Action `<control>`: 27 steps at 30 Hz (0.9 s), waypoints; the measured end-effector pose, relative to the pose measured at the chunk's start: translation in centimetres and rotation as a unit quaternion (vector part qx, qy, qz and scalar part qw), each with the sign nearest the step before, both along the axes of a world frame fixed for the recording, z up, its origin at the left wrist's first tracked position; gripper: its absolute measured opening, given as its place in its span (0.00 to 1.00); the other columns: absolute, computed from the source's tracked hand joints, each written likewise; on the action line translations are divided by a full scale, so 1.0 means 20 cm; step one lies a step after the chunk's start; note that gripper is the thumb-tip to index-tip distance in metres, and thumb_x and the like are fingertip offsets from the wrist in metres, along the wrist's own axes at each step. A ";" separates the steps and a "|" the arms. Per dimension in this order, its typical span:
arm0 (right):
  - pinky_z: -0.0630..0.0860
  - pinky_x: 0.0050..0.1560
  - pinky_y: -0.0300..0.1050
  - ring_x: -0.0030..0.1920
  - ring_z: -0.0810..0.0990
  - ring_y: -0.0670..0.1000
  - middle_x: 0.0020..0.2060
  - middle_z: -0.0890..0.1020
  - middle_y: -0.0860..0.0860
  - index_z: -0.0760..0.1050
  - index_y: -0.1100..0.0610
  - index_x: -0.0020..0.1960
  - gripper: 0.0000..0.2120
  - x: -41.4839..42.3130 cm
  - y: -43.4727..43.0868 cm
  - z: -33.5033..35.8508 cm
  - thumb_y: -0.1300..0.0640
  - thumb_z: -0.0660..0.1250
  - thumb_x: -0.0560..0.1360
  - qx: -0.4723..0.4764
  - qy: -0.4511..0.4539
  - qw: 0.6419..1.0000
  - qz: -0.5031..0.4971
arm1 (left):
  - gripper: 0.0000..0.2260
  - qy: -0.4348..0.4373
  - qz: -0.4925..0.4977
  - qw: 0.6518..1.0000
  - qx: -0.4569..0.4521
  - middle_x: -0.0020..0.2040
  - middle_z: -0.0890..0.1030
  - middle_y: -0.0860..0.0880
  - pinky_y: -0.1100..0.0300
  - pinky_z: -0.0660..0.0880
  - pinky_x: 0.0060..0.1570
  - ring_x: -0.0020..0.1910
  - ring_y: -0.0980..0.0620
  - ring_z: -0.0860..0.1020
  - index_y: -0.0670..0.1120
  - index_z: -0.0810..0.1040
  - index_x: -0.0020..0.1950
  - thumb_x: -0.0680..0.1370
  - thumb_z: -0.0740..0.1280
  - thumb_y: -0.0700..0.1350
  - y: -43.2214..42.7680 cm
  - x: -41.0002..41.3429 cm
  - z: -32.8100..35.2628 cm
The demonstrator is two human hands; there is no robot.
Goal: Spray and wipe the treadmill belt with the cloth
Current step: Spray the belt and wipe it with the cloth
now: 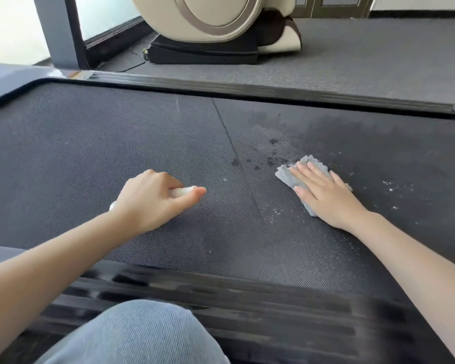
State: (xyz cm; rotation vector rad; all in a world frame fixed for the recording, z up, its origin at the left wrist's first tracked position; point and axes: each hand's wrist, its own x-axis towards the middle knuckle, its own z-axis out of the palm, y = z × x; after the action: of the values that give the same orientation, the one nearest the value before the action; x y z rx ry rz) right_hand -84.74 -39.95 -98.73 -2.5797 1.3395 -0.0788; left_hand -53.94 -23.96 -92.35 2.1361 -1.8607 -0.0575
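Right hand (329, 195) lies flat, fingers straight, pressing the grey cloth (304, 170) onto the treadmill belt (116, 143), right of the belt seam and just below dark wet spots. Left hand (153, 198) grasps a white spray bottle (183, 191), knuckles resting on the belt.

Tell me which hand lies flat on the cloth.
The right hand, pressed flat on the grey cloth; the left hand grips a white bottle instead.

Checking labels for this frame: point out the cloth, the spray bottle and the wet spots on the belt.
cloth (286, 177): head view, bare grey corner beside the right hand (323, 195).
spray bottle (185, 191): head view, white part showing in the left hand (147, 200).
wet spots (273, 141): head view, largest dark blot beyond the cloth.
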 end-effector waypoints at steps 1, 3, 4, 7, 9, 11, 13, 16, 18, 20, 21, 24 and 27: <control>0.37 0.76 0.50 0.74 0.37 0.38 0.76 0.44 0.38 0.44 0.42 0.77 0.25 0.00 0.00 0.00 0.42 0.42 0.81 0.000 -0.002 1.000 -0.001 | 0.33 0.002 0.009 1.000 -0.024 0.22 0.65 0.50 0.57 0.65 0.31 0.26 0.48 0.68 0.43 0.61 0.26 0.66 0.49 0.74 -0.02 0.00 0.00; 0.37 0.76 0.50 0.74 0.37 0.37 0.76 0.44 0.38 0.44 0.42 0.77 0.25 0.00 0.01 0.00 0.41 0.42 0.81 0.000 -0.003 1.000 -0.003 | 0.30 0.010 0.023 0.996 -0.080 0.22 0.63 0.51 0.56 0.64 0.31 0.26 0.47 0.67 0.45 0.59 0.25 0.68 0.50 0.72 -0.08 0.00 0.01; 0.37 0.76 0.50 0.74 0.37 0.37 0.75 0.44 0.38 0.44 0.42 0.77 0.25 0.00 0.01 0.01 0.41 0.42 0.81 -0.001 -0.003 1.000 -0.004 | 0.29 0.015 0.026 0.995 -0.100 0.22 0.63 0.51 0.56 0.65 0.32 0.26 0.46 0.66 0.45 0.59 0.25 0.69 0.50 0.71 -0.11 -0.01 0.01; 0.38 0.76 0.49 0.74 0.37 0.37 0.75 0.44 0.37 0.44 0.41 0.77 0.26 0.01 0.01 0.01 0.41 0.41 0.80 -0.001 -0.004 1.000 -0.007 | 0.28 0.025 0.032 0.994 -0.105 0.23 0.64 0.50 0.55 0.67 0.33 0.28 0.44 0.67 0.46 0.59 0.25 0.68 0.49 0.70 -0.21 -0.02 0.01; 0.38 0.76 0.49 0.74 0.37 0.37 0.75 0.43 0.37 0.43 0.41 0.76 0.26 0.01 0.01 0.01 0.40 0.40 0.79 -0.002 -0.001 1.000 -0.008 | 0.29 0.024 0.042 0.996 -0.079 0.24 0.67 0.49 0.56 0.69 0.35 0.30 0.43 0.70 0.45 0.62 0.25 0.66 0.48 0.71 -0.28 -0.01 0.01; 0.38 0.76 0.49 0.74 0.37 0.37 0.75 0.43 0.37 0.43 0.40 0.76 0.26 0.01 0.01 0.01 0.40 0.40 0.79 -0.004 -0.001 1.000 -0.008 | 0.31 0.008 0.046 0.997 -0.058 0.27 0.72 0.48 0.54 0.73 0.39 0.34 0.42 0.74 0.45 0.65 0.26 0.65 0.47 0.73 -0.35 0.00 0.02; 0.37 0.76 0.48 0.74 0.36 0.36 0.75 0.43 0.36 0.44 0.40 0.76 0.26 0.01 0.01 0.00 0.40 0.40 0.79 -0.009 -0.006 1.000 -0.011 | 0.32 0.003 0.044 0.998 -0.051 0.27 0.73 0.47 0.54 0.73 0.40 0.35 0.42 0.75 0.45 0.65 0.27 0.67 0.49 0.74 -0.41 0.01 0.02; 0.35 0.75 0.45 0.73 0.34 0.34 0.74 0.42 0.34 0.43 0.38 0.76 0.27 0.00 0.01 0.00 0.35 0.37 0.77 -0.008 -0.009 1.000 -0.013 | 0.30 -0.002 0.037 0.997 -0.073 0.25 0.69 0.47 0.55 0.68 0.35 0.32 0.41 0.71 0.44 0.63 0.26 0.68 0.51 0.71 -0.50 -0.01 0.03; 0.32 0.73 0.42 0.71 0.33 0.33 0.74 0.41 0.33 0.41 0.37 0.75 0.31 0.00 0.00 0.00 0.33 0.32 0.72 -0.008 -0.015 1.000 -0.014 | 0.30 -0.002 0.038 0.994 -0.107 0.24 0.67 0.47 0.56 0.65 0.34 0.30 0.42 0.69 0.45 0.62 0.25 0.67 0.48 0.71 -0.56 -0.03 0.03; 0.31 0.72 0.41 0.71 0.32 0.32 0.73 0.40 0.33 0.41 0.37 0.75 0.33 0.00 0.00 0.00 0.33 0.30 0.70 -0.010 -0.014 1.000 -0.013 | 0.28 0.011 0.039 0.991 -0.130 0.23 0.64 0.48 0.56 0.62 0.33 0.29 0.43 0.67 0.45 0.60 0.25 0.68 0.48 0.69 -0.62 -0.04 0.03; 0.30 0.72 0.41 0.71 0.31 0.32 0.73 0.40 0.33 0.41 0.37 0.75 0.33 0.00 0.00 -0.01 0.33 0.30 0.70 -0.010 -0.015 1.000 -0.013 | 0.27 0.017 0.038 0.991 -0.130 0.23 0.63 0.48 0.56 0.62 0.33 0.29 0.43 0.66 0.45 0.59 0.25 0.69 0.50 0.68 -0.66 -0.05 0.02; 0.25 0.69 0.37 0.70 0.29 0.32 0.72 0.36 0.32 0.40 0.37 0.75 0.34 0.00 0.00 -0.01 0.32 0.27 0.70 -0.016 -0.016 1.000 -0.009 | 0.28 0.014 0.040 0.994 -0.103 0.26 0.68 0.48 0.56 0.63 0.36 0.33 0.42 0.69 0.45 0.63 0.26 0.74 0.55 0.66 -0.83 -0.09 0.03; 0.23 0.67 0.37 0.69 0.26 0.33 0.70 0.33 0.31 0.36 0.35 0.73 0.36 0.00 0.00 0.00 0.31 0.20 0.67 -0.022 -0.002 1.000 -0.004 | 0.29 0.013 0.058 0.995 -0.079 0.29 0.72 0.47 0.56 0.64 0.37 0.34 0.43 0.71 0.43 0.67 0.28 0.77 0.58 0.66 -1.00 -0.13 0.06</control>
State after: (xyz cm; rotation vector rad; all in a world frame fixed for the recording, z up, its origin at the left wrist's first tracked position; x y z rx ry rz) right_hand -84.70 -40.02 -98.77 -2.6098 1.3610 -0.1154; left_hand -56.46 -44.02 -91.15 2.1189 -1.6653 0.0846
